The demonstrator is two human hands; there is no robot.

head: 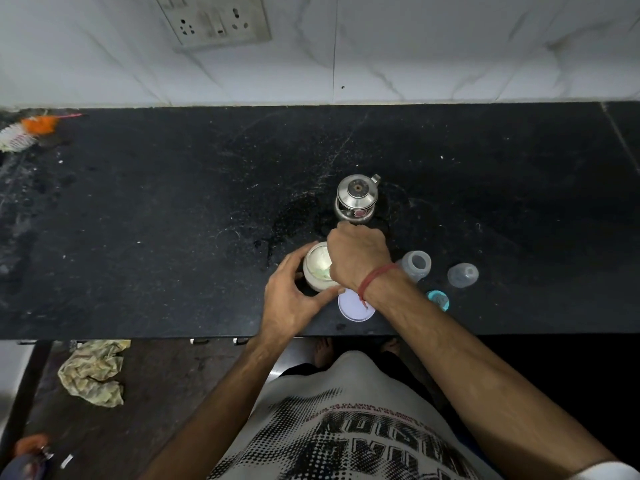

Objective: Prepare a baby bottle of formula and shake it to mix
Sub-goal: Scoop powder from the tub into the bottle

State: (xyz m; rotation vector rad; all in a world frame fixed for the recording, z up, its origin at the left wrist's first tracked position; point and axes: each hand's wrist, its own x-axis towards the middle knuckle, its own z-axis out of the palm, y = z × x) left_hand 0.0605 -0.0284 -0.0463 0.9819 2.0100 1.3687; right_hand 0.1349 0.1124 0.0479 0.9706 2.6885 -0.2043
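Observation:
A clear jar of pale formula powder (316, 268) stands open on the black counter (173, 220). My left hand (291, 296) wraps around its left and front side. My right hand (358, 254) reaches down over the jar's right rim with fingers curled; what they hold is hidden. The jar's white lid (351, 306) lies flat just in front, partly under my right wrist. The open baby bottle (417, 265) stands right of my right wrist. Its clear cap (463, 274) and the blue ring with teat (439, 300) lie further right.
A steel lidded pot with a spout (356, 199) stands just behind my hands. A bottle brush (24, 133) lies at the counter's far left by the tiled wall (415, 64). A crumpled cloth (91, 372) lies on the floor below the counter edge.

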